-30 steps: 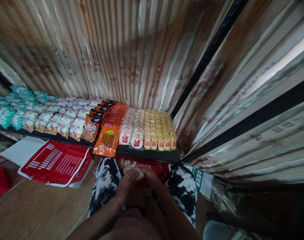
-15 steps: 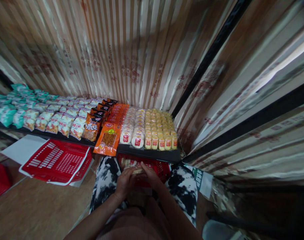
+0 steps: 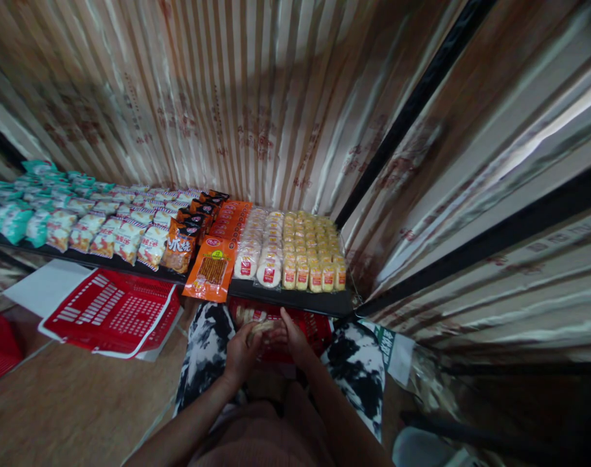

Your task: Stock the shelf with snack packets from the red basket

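Note:
Low between my knees, my left hand (image 3: 242,351) is closed on a pale snack packet (image 3: 262,326), its thumb on the near side. My right hand (image 3: 291,337) is close beside it, thumb raised and apart, fingers stretched toward the packet; whether they touch it I cannot tell. Just beyond the hands, a red basket (image 3: 319,329) holds similar pale wrapped snacks (image 3: 246,314). Above it, the black shelf (image 3: 300,298) carries clear-wrapped white round snacks (image 3: 268,272) and yellow snack packets (image 3: 314,275) in rows.
Left along the shelf are an orange stick-snack bag (image 3: 211,269), orange-black bags (image 3: 179,248), white bags (image 3: 120,237) and teal bags (image 3: 15,220). A second red basket (image 3: 115,311) is on the floor at left. Black posts (image 3: 402,120) and striped sheeting (image 3: 256,84) enclose the shelf.
My right hand has drawn slightly away from the packet, and its fingers have opened. The packet has shifted a little left and stays in my left hand.

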`<action>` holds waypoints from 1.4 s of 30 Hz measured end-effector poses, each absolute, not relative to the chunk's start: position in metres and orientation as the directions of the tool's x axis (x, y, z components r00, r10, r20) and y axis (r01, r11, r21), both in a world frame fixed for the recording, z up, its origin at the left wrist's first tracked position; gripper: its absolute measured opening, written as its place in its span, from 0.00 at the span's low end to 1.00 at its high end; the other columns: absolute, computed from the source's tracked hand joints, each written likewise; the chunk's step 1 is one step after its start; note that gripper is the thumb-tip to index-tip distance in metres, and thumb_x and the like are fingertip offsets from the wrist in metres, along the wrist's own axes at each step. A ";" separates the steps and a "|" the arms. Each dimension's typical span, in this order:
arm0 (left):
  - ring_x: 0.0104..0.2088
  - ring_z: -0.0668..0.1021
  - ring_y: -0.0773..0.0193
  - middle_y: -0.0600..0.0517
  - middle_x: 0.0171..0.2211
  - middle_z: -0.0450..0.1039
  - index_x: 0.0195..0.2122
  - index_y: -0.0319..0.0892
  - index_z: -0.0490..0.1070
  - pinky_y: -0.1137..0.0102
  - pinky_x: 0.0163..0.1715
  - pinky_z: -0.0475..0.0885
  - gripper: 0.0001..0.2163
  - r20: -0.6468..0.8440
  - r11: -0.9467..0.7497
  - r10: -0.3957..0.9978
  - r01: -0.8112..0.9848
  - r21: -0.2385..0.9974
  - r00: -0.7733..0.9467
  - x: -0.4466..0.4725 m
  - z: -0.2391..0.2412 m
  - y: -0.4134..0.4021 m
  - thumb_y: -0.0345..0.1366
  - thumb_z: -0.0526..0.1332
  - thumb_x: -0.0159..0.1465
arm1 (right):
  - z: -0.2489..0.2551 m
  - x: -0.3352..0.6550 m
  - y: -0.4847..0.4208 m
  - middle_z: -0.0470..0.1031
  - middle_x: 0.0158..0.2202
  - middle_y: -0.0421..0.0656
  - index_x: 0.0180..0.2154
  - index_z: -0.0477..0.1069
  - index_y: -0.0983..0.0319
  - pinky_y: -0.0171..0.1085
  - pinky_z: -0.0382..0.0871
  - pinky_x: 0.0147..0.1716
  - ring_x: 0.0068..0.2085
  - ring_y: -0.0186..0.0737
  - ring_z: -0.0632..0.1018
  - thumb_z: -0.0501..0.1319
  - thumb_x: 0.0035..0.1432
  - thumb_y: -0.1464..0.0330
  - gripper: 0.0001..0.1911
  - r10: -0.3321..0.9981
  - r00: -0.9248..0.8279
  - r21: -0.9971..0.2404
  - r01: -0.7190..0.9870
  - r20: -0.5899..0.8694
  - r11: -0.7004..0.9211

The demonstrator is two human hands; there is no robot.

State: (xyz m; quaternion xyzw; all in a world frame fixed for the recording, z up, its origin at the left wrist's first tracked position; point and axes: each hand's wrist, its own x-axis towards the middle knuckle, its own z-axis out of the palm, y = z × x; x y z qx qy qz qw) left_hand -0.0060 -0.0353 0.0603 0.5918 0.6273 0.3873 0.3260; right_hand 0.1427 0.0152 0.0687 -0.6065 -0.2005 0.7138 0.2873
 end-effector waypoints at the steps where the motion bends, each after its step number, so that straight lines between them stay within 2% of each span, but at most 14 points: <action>1: 0.39 0.77 0.60 0.48 0.39 0.76 0.42 0.42 0.71 0.67 0.41 0.71 0.14 0.043 0.008 0.995 0.479 0.878 -0.094 -0.006 0.061 -0.036 0.42 0.52 0.61 | 0.069 0.143 0.016 0.72 0.17 0.41 0.25 0.70 0.63 0.29 0.65 0.17 0.17 0.31 0.72 0.48 0.56 0.46 0.29 0.656 -0.103 -0.635 -0.176 -0.748 -0.752; 5: 0.36 0.77 0.60 0.48 0.36 0.77 0.41 0.41 0.71 0.68 0.38 0.71 0.14 0.003 0.046 0.994 0.430 0.902 -0.113 -0.007 0.067 -0.036 0.41 0.52 0.60 | 0.072 0.143 0.017 0.70 0.16 0.39 0.26 0.70 0.64 0.29 0.64 0.16 0.15 0.30 0.70 0.48 0.58 0.49 0.27 0.672 -0.102 -0.650 -0.180 -0.734 -0.738; 11: 0.33 0.77 0.61 0.50 0.32 0.76 0.39 0.41 0.70 0.69 0.34 0.70 0.13 -0.050 0.097 0.990 0.371 0.924 -0.134 -0.009 0.070 -0.037 0.41 0.52 0.60 | 0.075 0.144 0.015 0.72 0.18 0.37 0.27 0.69 0.63 0.29 0.66 0.19 0.17 0.30 0.71 0.54 0.56 0.58 0.16 0.737 -0.109 -0.719 -0.161 -0.667 -0.676; 15: 0.32 0.77 0.62 0.51 0.32 0.76 0.38 0.41 0.69 0.70 0.34 0.70 0.13 -0.075 0.111 0.991 0.354 0.929 -0.115 -0.011 0.066 -0.039 0.42 0.51 0.60 | 0.081 0.143 0.017 0.71 0.17 0.37 0.27 0.68 0.63 0.30 0.67 0.19 0.17 0.30 0.70 0.54 0.57 0.59 0.15 0.755 -0.088 -0.743 -0.138 -0.650 -0.655; 20: 0.36 0.76 0.61 0.49 0.35 0.75 0.36 0.42 0.70 0.68 0.38 0.70 0.10 -0.032 0.079 0.992 0.420 0.904 -0.119 -0.013 0.059 -0.038 0.39 0.52 0.59 | 0.088 0.139 0.021 0.69 0.17 0.36 0.24 0.68 0.63 0.29 0.65 0.18 0.17 0.28 0.69 0.60 0.53 0.58 0.15 0.834 -0.116 -0.839 -0.009 -0.539 -0.543; 25: 0.36 0.75 0.60 0.47 0.35 0.74 0.35 0.42 0.69 0.67 0.39 0.69 0.09 -0.031 0.077 0.994 0.479 0.874 -0.103 -0.015 0.055 -0.037 0.39 0.54 0.58 | 0.090 0.130 0.026 0.68 0.15 0.34 0.22 0.66 0.62 0.29 0.64 0.18 0.16 0.29 0.69 0.58 0.52 0.58 0.15 0.855 -0.114 -0.862 0.093 -0.507 -0.499; 28: 0.38 0.75 0.59 0.46 0.36 0.74 0.36 0.41 0.69 0.66 0.39 0.69 0.11 -0.031 0.073 0.995 0.467 0.881 -0.096 -0.016 0.053 -0.037 0.41 0.52 0.60 | 0.090 0.125 0.028 0.69 0.17 0.35 0.23 0.68 0.62 0.31 0.65 0.19 0.19 0.31 0.72 0.59 0.52 0.60 0.13 0.865 -0.139 -0.876 0.091 -0.482 -0.473; 31: 0.38 0.75 0.59 0.47 0.35 0.74 0.36 0.41 0.69 0.66 0.39 0.69 0.12 -0.030 0.075 0.994 0.459 0.885 -0.106 -0.018 0.052 -0.036 0.41 0.50 0.61 | 0.090 0.122 0.029 0.71 0.20 0.35 0.30 0.71 0.61 0.32 0.66 0.20 0.21 0.33 0.73 0.60 0.50 0.61 0.10 0.889 -0.144 -0.900 0.068 -0.435 -0.430; 37: 0.38 0.75 0.59 0.48 0.35 0.74 0.35 0.42 0.69 0.67 0.39 0.69 0.11 -0.045 0.111 0.986 0.428 0.897 -0.162 -0.020 0.056 -0.032 0.41 0.51 0.60 | 0.086 0.116 0.027 0.70 0.20 0.34 0.45 0.67 0.62 0.32 0.65 0.20 0.19 0.32 0.70 0.61 0.46 0.61 0.23 0.938 -0.053 -0.939 0.014 -0.344 -0.343; 40: 0.36 0.76 0.59 0.48 0.35 0.75 0.36 0.41 0.69 0.67 0.39 0.69 0.12 -0.064 0.139 0.979 0.408 0.902 -0.193 -0.021 0.062 -0.029 0.42 0.51 0.60 | 0.085 0.114 0.026 0.68 0.19 0.33 0.49 0.63 0.64 0.31 0.63 0.18 0.18 0.31 0.68 0.61 0.45 0.59 0.30 0.962 0.019 -0.962 0.004 -0.273 -0.274; 42: 0.37 0.76 0.59 0.48 0.35 0.75 0.36 0.41 0.70 0.67 0.39 0.69 0.13 -0.069 0.151 0.974 0.392 0.907 -0.215 -0.023 0.064 -0.026 0.42 0.51 0.59 | 0.085 0.115 0.025 0.67 0.19 0.33 0.49 0.62 0.64 0.31 0.62 0.18 0.18 0.31 0.68 0.60 0.45 0.58 0.30 0.971 0.051 -0.972 0.036 -0.232 -0.234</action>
